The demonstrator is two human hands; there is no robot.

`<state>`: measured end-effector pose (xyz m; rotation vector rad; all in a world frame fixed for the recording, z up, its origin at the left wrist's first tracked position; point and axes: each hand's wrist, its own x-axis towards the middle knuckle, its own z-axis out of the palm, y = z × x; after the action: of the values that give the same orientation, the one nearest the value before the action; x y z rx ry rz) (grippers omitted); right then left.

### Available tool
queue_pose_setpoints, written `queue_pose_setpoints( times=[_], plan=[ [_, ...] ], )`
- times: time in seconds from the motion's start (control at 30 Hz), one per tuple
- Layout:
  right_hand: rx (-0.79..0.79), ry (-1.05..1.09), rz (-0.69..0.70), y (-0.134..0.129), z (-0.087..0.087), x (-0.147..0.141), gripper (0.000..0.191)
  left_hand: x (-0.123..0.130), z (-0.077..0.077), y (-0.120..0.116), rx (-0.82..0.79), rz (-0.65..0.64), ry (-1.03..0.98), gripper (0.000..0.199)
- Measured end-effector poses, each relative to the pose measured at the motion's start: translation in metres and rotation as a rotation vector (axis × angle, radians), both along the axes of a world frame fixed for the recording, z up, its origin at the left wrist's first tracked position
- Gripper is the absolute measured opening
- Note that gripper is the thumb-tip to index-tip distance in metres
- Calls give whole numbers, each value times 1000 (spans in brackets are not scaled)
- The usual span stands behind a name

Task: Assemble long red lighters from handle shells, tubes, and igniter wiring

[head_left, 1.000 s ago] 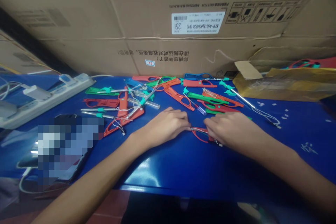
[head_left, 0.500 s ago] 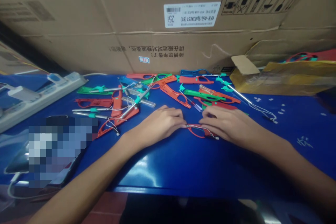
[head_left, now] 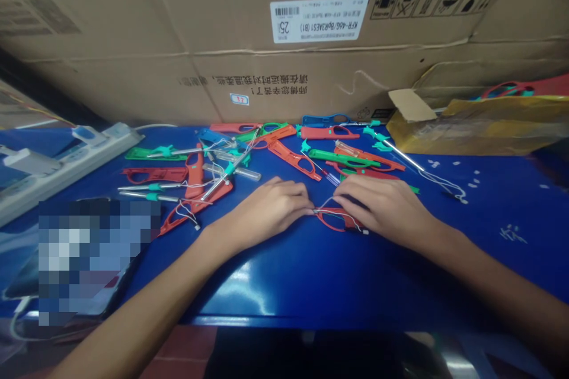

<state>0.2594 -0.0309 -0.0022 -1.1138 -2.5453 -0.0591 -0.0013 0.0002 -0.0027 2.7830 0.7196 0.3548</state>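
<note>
A red lighter casing half (head_left: pixel 332 223) with a ring-shaped grip lies low over the blue table, thin white wires along it and a small white connector (head_left: pixel 365 231) at its right end. My left hand (head_left: pixel 276 206) is closed around the casing's left end, and its fingers hide that part. Just right of it, my right hand (head_left: pixel 382 204) pinches a thin wire (head_left: pixel 328 202) and holds it raised above the casing. Behind the hands lie a green lighter casing (head_left: pixel 342 158), an orange lighter casing (head_left: pixel 291 158) and a purple-tipped screwdriver (head_left: pixel 329 178).
Metal rods with teal fittings (head_left: pixel 216 183) and more casings lie in a heap at left. A power strip (head_left: pixel 66 169) and a blurred-out device (head_left: pixel 89 254) are further left. A taped carton (head_left: pixel 489 130) stands at back right, before a large cardboard wall (head_left: pixel 146 83).
My right hand has moved slightly up off the casing, lifting a wire that previously lay along it. My left hand keeps its hold. The view has shifted a little.
</note>
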Motion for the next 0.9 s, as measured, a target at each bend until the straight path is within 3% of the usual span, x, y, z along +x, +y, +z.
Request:
queue_pose_setpoints(
  times=[0.3,0.6,0.77,0.9],
  plan=[
    [-84,-36,-210,0,-8,-1,19,0,1,-1,7,-19,12,24],
    [-294,-13,2,7,18,36,32,-6,10,-2,10,-14,57,26],
    [-645,9,0,4,26,45,38,-4,6,-2,-21,-13,23,29],
    [-700,-24,-6,1,27,44,45,2,0,-2,-21,-11,-15,33]
  ],
)
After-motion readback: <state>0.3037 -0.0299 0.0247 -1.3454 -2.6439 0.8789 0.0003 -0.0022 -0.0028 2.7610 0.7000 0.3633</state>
